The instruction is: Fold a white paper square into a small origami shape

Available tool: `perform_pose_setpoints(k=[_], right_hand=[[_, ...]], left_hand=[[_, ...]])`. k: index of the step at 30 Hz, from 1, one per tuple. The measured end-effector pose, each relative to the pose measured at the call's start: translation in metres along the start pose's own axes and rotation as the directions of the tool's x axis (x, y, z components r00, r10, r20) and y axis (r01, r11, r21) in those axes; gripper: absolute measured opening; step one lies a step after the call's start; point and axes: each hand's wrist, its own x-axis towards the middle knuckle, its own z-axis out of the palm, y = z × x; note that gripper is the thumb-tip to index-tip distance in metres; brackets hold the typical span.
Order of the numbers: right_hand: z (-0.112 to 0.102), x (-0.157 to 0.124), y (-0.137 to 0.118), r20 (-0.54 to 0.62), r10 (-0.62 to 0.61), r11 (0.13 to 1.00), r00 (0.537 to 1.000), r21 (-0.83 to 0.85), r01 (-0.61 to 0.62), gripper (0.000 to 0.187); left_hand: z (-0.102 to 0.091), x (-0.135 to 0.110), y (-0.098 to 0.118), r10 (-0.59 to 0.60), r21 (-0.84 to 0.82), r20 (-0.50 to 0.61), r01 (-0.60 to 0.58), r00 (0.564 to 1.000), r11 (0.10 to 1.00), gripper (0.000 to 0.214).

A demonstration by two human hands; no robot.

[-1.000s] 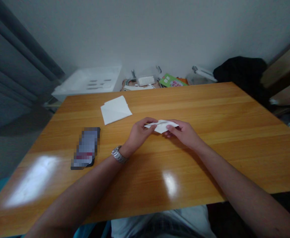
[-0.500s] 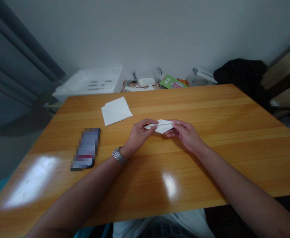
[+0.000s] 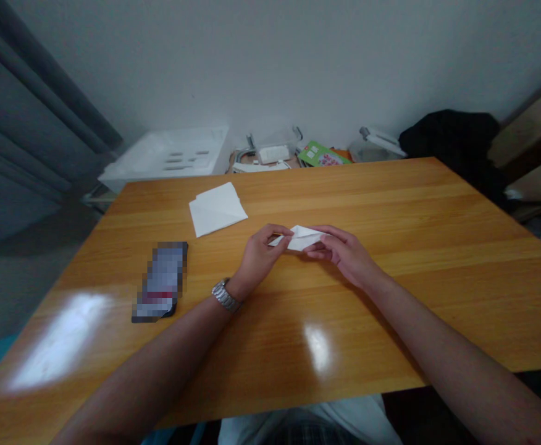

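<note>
Pinches the folded paper near the middle of the table with left hand and right hand, 1 per end; risks a skewed crease or tear from uneven pulling.

My forearms reach fwd, L hand & R hand almost meet mid-front, fingertips pinched tight, both wrists low.

head-worn view, down over table
</note>
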Motion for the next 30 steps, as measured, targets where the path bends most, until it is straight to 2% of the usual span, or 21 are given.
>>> perform_pose_setpoints(k=[4, 9, 13, 17, 20, 24, 30], right_hand=[[-0.003, 0.000, 0.004, 0.009, -0.037, 0.997, 0.999, -0.068, 0.038, 0.045], [-0.004, 0.002, 0.009, -0.050, -0.050, 0.996, 0.997, -0.082, 0.046, 0.039], [-0.004, 0.002, 0.009, -0.052, -0.058, 0.995, 0.997, -0.084, 0.053, 0.036], [-0.003, 0.001, 0.008, -0.026, -0.036, 0.991, 0.999, -0.132, 0.032, 0.039], [-0.002, -0.001, 0.006, 0.007, -0.028, 0.985, 1.000, -0.172, 0.029, 0.040], [-0.002, -0.001, 0.005, 0.013, -0.044, 0.979, 0.999, -0.197, 0.045, 0.041], [-0.003, 0.000, 0.006, 0.044, -0.065, 0.970, 0.997, -0.233, 0.074, 0.044]], left_hand=[[0.001, -0.001, -0.005, -0.004, -0.030, 0.018, 0.005, 1.000, 1.000, 0.020], [0.004, -0.003, -0.007, 0.001, -0.088, 0.020, 0.001, 1.000, 0.996, 0.029], [0.005, -0.004, -0.004, -0.016, -0.141, 0.096, 0.029, 0.995, 0.990, 0.037], [0.005, -0.003, 0.001, -0.075, -0.124, 0.134, 0.092, 0.988, 0.988, 0.028], [0.006, -0.003, 0.003, -0.089, -0.084, 0.137, 0.101, 0.987, 0.991, 0.031], [0.008, -0.005, 0.000, -0.102, -0.045, 0.203, 0.113, 0.974, 0.993, 0.034], [0.012, -0.008, -0.004, -0.137, -0.129, 0.222, 0.168, 0.965, 0.977, 0.036]])
